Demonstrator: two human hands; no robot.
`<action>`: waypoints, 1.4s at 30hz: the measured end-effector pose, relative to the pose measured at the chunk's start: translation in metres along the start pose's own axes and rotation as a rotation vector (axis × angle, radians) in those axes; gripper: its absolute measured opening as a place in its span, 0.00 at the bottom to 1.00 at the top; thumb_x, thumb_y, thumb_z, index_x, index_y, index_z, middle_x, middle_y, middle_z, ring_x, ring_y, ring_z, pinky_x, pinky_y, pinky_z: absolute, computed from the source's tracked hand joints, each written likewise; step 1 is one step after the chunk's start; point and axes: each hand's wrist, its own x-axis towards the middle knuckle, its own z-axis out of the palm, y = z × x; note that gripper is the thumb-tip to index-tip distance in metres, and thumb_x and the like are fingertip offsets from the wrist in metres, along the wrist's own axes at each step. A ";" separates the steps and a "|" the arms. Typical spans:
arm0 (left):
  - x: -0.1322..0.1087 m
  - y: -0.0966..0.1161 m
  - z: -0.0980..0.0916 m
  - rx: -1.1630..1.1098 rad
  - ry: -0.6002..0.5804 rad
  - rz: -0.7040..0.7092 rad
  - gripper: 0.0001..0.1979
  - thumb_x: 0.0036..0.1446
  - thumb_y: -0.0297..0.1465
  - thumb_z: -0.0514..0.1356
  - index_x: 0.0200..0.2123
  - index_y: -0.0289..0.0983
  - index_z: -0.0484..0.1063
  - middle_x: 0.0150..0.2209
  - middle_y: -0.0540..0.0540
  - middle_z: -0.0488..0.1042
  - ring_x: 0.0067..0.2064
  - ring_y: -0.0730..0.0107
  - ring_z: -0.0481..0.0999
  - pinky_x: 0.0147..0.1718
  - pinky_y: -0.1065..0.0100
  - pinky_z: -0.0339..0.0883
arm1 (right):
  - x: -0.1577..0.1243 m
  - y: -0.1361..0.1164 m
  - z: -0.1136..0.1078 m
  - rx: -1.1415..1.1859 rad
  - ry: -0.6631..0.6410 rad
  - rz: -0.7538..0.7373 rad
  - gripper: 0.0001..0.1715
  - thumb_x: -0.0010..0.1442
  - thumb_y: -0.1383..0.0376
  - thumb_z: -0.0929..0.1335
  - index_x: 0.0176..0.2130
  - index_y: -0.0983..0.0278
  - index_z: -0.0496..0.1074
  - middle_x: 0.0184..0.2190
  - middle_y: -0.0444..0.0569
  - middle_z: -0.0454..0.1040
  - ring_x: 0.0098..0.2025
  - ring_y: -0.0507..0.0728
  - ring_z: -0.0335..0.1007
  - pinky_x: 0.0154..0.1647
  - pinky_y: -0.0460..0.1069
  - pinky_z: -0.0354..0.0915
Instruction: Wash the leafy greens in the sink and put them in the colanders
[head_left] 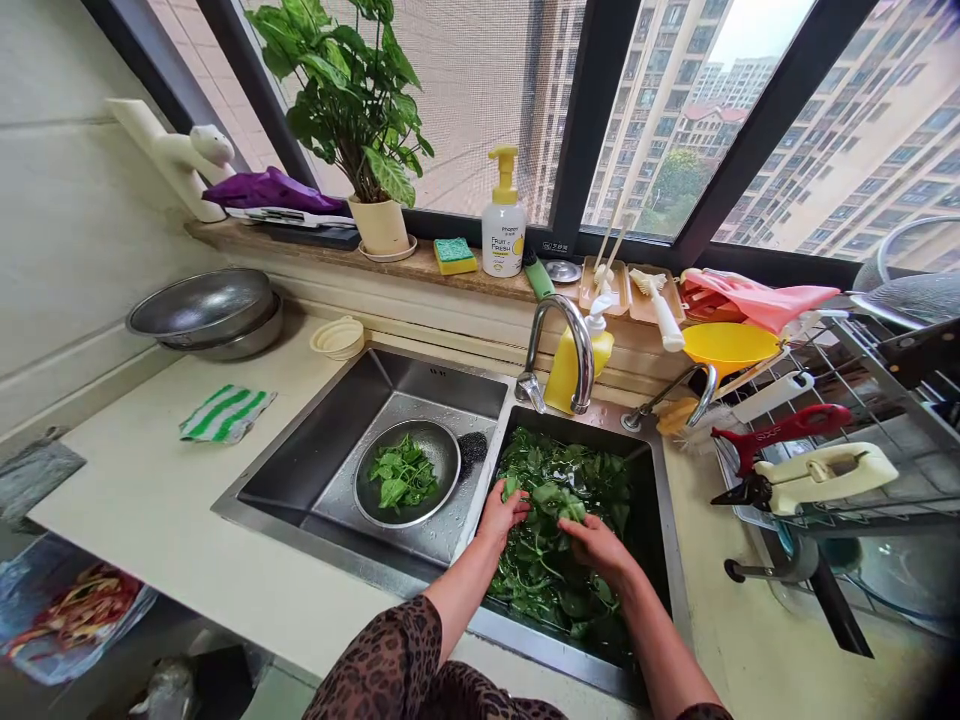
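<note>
Leafy greens (544,570) fill the water in the right sink basin (661,500). Over them, my left hand (501,515) is closed on a few green leaves (512,487) near the basin's left wall. My right hand (600,548) pinches a leafy sprig (571,508) between thumb and fingers, a little to the right of the left hand. In the left basin (289,475), a round metal bowl (450,450) holds a small heap of greens (403,475). A dark mesh drain strainer (472,452) lies beside that bowl.
A curved faucet (559,310) rises behind the basins, with a yellow pump bottle (559,375) beside it. A crowded dish rack (832,400) stands right. Left on the counter are a striped cloth (227,413) and stacked metal bowls (202,310). A potted plant (379,225) stands on the sill.
</note>
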 end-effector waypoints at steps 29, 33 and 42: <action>-0.018 0.010 0.009 0.823 0.010 0.499 0.09 0.49 0.24 0.55 0.33 0.37 0.73 0.31 0.46 0.70 0.33 0.68 0.68 0.37 0.67 0.60 | -0.009 -0.036 -0.015 -0.361 0.195 -0.215 0.21 0.47 0.49 0.65 0.25 0.65 0.68 0.16 0.42 0.64 0.20 0.50 0.54 0.22 0.46 0.50; -0.021 0.000 0.007 1.110 -0.102 0.402 0.09 0.42 0.27 0.62 0.31 0.40 0.75 0.35 0.44 0.71 0.42 0.58 0.67 0.42 0.61 0.57 | 0.003 -0.022 -0.017 -0.651 0.297 -0.305 0.16 0.48 0.55 0.65 0.28 0.66 0.72 0.23 0.47 0.71 0.27 0.56 0.64 0.28 0.48 0.56; -0.012 -0.009 0.004 1.077 -0.205 0.329 0.05 0.47 0.28 0.59 0.28 0.40 0.75 0.35 0.45 0.71 0.44 0.58 0.68 0.45 0.60 0.57 | 0.017 0.017 0.014 -0.925 0.187 -0.210 0.08 0.47 0.66 0.66 0.31 0.63 0.74 0.29 0.49 0.75 0.34 0.57 0.68 0.33 0.47 0.57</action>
